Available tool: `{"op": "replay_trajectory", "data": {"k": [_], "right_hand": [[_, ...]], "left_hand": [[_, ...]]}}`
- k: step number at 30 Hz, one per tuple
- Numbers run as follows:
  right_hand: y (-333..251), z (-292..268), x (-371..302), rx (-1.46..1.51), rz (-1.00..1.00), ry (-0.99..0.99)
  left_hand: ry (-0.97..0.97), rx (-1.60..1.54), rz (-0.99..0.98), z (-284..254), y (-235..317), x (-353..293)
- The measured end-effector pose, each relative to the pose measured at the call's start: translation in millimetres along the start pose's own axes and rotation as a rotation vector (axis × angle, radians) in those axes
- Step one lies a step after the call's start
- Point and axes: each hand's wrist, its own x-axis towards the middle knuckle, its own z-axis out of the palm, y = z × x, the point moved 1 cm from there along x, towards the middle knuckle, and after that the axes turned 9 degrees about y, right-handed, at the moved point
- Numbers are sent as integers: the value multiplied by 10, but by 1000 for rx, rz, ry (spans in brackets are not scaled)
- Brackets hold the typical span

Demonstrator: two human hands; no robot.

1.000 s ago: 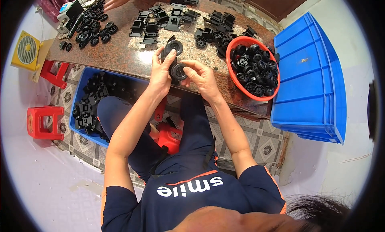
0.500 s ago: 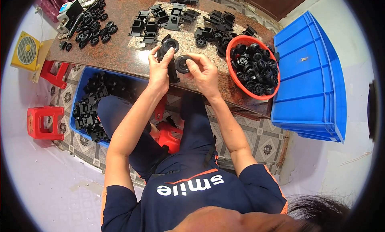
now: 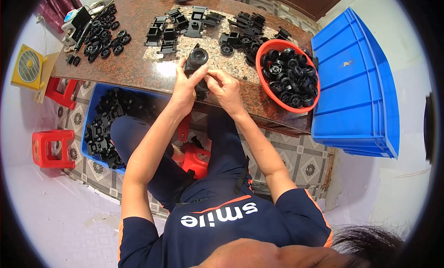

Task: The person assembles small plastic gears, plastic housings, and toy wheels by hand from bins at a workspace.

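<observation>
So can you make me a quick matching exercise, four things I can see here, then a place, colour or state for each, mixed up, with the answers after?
Things:
1. Basket
2. Box with a round grille
3. Left hand
4. Curtain

Descriptions:
A. Holding a black wheeled part
B. Maroon, hanging at the upper left
C. On the table, filled with black wheels
D. Yellow, near the left edge of the view

Pairs: 1-C, 2-D, 3-A, 4-B

White lettering (image 3: 226, 215), upside down, on navy shirt (image 3: 199, 238)
</observation>
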Motion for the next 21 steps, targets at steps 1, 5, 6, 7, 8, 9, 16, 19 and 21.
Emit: {"op": "replay_trajectory", "data": {"k": [1, 5, 6, 7, 8, 9, 16, 19, 21], "right_hand": [[-3, -27, 5, 46, 53, -18], [12, -84, 12, -39, -57, 34], [56, -87, 2, -39, -58, 43], [132, -80, -24, 21, 12, 31], [187, -67, -47, 82, 80, 16], [242, -46, -82, 255, 245, -84], [233, -93, -182, 283, 183, -177], [255, -147, -176, 198, 226, -207], [150, -117, -162, 309, 174, -188]], "left_hand": [[-43, 54, 28, 19, -4, -50], [-120, 80, 35, 110, -16, -161], [-114, 90, 27, 145, -5, -192], [-124, 119, 47, 162, 6, -210], [-130, 121, 50, 176, -2, -217], [-142, 134, 80, 190, -20, -218], [-167, 230, 233, 153, -128, -247], [-179, 245, 271, 180, -101, -293], [-222, 271, 274, 165, -63, -277]]}}
